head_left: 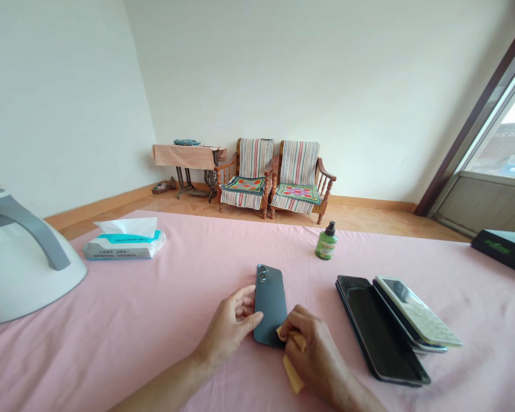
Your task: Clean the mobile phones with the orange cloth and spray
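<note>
A dark blue-grey smartphone [270, 303] lies on the pink cloth with its back and twin camera lenses facing up. My left hand [232, 320] grips its left edge, thumb resting on the back and fingers curled at the side. A yellow cloth [292, 375] is bunched in my right hand [311, 346], pressed against the phone's lower right corner. Part of the cloth hangs out below my fingers. To the right are stacked phones: a black one [381, 329] with its screen up, and beside it a white phone with keys [416, 312] on top of another.
A green spray bottle [326, 243] stands beyond the phones. At left are a tissue pack [124, 243] and a large white kettle [23, 257] with a grey handle. A black box [502, 252] sits at the far right. Two wooden armchairs [298, 171] stand against the wall.
</note>
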Available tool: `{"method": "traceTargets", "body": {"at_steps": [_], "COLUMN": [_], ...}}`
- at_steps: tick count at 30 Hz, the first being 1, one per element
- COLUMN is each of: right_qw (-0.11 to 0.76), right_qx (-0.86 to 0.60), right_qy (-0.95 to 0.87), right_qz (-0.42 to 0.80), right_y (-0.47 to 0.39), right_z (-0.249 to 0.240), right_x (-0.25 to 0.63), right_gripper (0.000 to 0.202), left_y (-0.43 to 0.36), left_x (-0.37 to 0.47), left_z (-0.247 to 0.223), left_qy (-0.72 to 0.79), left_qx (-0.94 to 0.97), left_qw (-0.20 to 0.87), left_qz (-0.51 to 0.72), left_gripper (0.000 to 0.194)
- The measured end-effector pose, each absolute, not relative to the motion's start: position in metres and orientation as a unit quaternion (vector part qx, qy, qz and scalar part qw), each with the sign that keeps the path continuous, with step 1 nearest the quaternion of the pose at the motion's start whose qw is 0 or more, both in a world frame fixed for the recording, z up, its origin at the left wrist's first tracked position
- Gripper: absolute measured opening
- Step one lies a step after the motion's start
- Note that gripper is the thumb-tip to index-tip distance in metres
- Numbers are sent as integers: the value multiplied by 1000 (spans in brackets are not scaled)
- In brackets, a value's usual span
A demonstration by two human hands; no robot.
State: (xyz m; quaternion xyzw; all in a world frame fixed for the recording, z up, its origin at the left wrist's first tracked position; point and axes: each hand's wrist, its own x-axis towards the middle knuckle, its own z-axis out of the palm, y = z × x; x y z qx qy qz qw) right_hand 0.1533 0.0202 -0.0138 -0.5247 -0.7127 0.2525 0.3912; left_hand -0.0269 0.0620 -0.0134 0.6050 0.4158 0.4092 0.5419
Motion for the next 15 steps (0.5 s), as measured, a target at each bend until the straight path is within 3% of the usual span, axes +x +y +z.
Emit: {"method": "traceTargets", "body": {"at_steps": [8,15], "right_qw": [359,363], "right_qx": [-513,-497], "right_qy": [-737,-765], "right_qz": [252,191], "right_y": [11,71], "right_z": [-19,-22], "right_x": [150,159], "right_gripper": [32,28], "left_y": [57,58], "left_x": [-32,-36], "left_z": [-20,-16], "left_qy": [451,417], "left_qx": [597,600], "left_qw": [578,609], "left_qz": [326,309], "left_gripper": [91,92]}}
